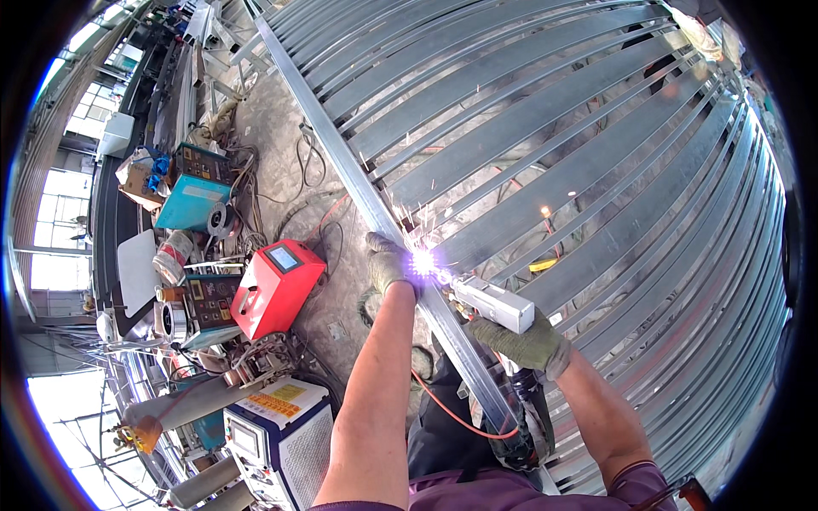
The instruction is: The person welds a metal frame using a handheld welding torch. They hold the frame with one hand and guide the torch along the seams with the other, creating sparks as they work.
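My right hand (530,345), in a grey-green work glove, is closed around a handheld welding gun (496,305) with a boxy silver body. Its nozzle points left at a long metal rail (349,175), where a bright violet-white weld spot (423,262) glares and sparks fly upward. Just left of the glare, my left hand (386,262), gloved too, grips the rail's edge with curled fingers. Flat metal slats (503,145) run from the rail toward the upper right. The glare hides the exact joint. An orange hose (460,417) loops below the rail.
Left on the floor stand a red box-shaped machine (277,288) with a screen, teal welding machines (194,200), a white cabinet (281,439) and gas cylinders (183,409). Cables (311,157) trail across the concrete. Under the slats lies a yellow object (542,265).
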A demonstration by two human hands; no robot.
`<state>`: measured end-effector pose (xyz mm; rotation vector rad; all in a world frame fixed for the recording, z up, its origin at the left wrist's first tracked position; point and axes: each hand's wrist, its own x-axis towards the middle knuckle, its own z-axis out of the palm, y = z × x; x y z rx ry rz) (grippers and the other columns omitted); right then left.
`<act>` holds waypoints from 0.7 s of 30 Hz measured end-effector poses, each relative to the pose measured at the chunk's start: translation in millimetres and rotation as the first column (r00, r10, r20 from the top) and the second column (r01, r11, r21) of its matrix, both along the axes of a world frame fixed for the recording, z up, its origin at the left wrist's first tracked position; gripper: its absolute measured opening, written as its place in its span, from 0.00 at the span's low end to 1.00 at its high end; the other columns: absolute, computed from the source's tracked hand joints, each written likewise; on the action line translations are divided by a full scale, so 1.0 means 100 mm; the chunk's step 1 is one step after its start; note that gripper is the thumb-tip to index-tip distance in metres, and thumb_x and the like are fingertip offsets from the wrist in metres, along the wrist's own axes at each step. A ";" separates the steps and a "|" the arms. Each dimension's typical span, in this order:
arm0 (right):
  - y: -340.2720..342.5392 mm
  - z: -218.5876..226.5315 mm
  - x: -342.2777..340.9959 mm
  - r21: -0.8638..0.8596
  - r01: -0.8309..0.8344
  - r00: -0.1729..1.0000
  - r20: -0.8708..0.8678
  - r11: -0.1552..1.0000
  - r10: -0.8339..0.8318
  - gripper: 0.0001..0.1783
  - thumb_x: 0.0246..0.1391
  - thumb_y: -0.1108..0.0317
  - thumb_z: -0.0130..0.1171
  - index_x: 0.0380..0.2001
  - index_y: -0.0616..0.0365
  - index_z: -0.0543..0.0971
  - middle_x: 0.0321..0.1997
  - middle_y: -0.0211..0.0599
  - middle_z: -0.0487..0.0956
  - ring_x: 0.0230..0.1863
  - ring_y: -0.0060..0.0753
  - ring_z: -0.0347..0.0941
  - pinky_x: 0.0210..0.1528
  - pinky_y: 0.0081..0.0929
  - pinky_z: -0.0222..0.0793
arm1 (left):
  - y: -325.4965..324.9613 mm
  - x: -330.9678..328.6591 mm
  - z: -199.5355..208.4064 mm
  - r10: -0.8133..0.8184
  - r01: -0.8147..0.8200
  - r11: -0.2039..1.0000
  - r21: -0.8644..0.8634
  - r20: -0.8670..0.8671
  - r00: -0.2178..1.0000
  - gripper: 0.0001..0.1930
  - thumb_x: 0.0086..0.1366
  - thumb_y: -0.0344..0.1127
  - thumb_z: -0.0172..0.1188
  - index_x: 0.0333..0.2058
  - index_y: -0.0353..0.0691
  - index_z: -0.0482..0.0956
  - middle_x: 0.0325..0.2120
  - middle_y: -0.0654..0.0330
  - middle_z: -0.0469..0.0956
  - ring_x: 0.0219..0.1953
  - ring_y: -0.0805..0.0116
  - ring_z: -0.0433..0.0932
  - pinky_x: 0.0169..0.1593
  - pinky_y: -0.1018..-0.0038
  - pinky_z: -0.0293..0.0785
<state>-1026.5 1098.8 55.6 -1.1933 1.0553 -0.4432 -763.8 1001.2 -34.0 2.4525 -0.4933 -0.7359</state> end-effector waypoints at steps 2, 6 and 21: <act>0.01 0.00 -0.01 -0.006 0.013 1.000 0.008 1.000 -0.013 0.28 0.61 0.46 0.70 0.57 0.53 0.82 0.47 0.40 0.87 0.48 0.35 0.85 0.51 0.33 0.80 | -0.01 -0.01 0.00 -0.005 0.005 1.000 0.001 0.001 1.000 0.44 0.78 0.68 0.29 0.55 0.31 0.81 0.52 0.35 0.82 0.57 0.35 0.79 0.61 0.51 0.74; 0.03 -0.01 -0.02 -0.022 0.004 1.000 0.009 1.000 -0.004 0.29 0.61 0.46 0.70 0.57 0.53 0.82 0.47 0.39 0.87 0.48 0.34 0.85 0.50 0.32 0.80 | 0.00 0.02 -0.02 -0.002 0.002 1.000 0.004 0.013 1.000 0.44 0.78 0.68 0.28 0.54 0.30 0.81 0.52 0.35 0.82 0.57 0.35 0.79 0.61 0.51 0.74; 0.06 0.03 -0.05 0.049 0.032 0.996 0.081 0.998 -0.036 0.27 0.60 0.55 0.74 0.58 0.54 0.82 0.53 0.36 0.86 0.52 0.27 0.83 0.54 0.28 0.80 | -0.01 0.02 -0.08 -0.006 0.006 1.000 0.002 0.051 0.999 0.44 0.78 0.67 0.27 0.53 0.30 0.82 0.50 0.34 0.82 0.56 0.34 0.79 0.60 0.50 0.75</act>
